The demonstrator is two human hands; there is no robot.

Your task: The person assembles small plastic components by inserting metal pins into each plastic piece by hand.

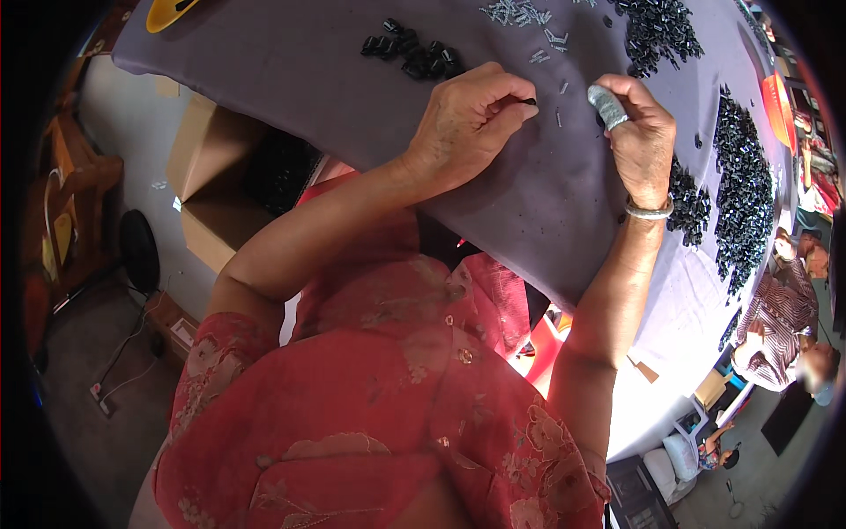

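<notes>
My left hand is closed above the cloth-covered table, its thumb and forefinger pinching a small black part. To its right, my right hand is also closed, with a whitish wrap around one digit. What its fingertips hold, if anything, I cannot make out. Between the hands a few tiny silvery pieces lie on the cloth, perhaps springs or pins. Beyond my left hand sits a small group of black parts. A scatter of silvery pieces lies at the far side.
Heaps of black parts lie far right, along the right side and beside my right wrist. An orange bowl and a yellow dish sit near the table's edges. A cardboard box stands below left. Other people are at right.
</notes>
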